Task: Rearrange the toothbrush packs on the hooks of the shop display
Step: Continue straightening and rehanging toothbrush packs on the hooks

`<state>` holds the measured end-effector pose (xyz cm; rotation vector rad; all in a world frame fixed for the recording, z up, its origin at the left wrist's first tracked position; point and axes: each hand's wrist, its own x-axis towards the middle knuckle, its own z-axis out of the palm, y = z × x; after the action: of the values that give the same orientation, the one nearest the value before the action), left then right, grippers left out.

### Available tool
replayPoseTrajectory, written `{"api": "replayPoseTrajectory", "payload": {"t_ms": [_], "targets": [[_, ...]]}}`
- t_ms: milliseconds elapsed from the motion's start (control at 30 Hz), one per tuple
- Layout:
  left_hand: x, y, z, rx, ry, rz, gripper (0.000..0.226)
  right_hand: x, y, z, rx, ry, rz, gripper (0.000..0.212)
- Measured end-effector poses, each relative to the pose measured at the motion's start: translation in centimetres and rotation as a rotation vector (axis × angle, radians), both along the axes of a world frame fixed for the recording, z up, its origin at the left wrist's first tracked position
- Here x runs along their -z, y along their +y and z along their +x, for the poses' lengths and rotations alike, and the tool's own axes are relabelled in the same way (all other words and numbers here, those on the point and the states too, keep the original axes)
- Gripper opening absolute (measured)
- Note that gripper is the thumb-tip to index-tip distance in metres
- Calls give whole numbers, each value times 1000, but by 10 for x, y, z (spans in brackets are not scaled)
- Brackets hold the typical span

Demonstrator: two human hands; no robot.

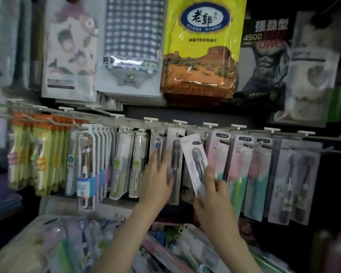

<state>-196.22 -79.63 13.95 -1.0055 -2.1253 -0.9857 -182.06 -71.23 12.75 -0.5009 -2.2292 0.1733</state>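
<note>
right hand (pixel 211 191) grips a tilted toothbrush pack (pixel 197 164) just right of the hanging grey pack (pixel 174 154); left hand (pixel 158 180), fingers straight, presses that grey pack

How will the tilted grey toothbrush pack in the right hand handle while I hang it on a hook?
Probably fairly stiff: the tilted pack looks straight though the right hand pinches only its lower end. Likely light, since that pinch alone carries it. Its shiny plastic front may be slippery, so it could twist in the grip.
</note>
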Motion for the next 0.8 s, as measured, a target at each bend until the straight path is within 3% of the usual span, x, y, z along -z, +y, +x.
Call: {"api": "replayPoseTrajectory", "payload": {"t_ms": [300, 533, 800], "targets": [[8, 11, 19, 77, -7, 2, 72, -10, 5, -31, 77, 11, -78, 84], [67, -13, 50, 83, -80, -117, 63, 34, 13, 4, -32, -39, 43, 71], [140, -22, 96, 160, -113, -357, 55, 124, 16, 51, -94, -424, -32, 32]]}}
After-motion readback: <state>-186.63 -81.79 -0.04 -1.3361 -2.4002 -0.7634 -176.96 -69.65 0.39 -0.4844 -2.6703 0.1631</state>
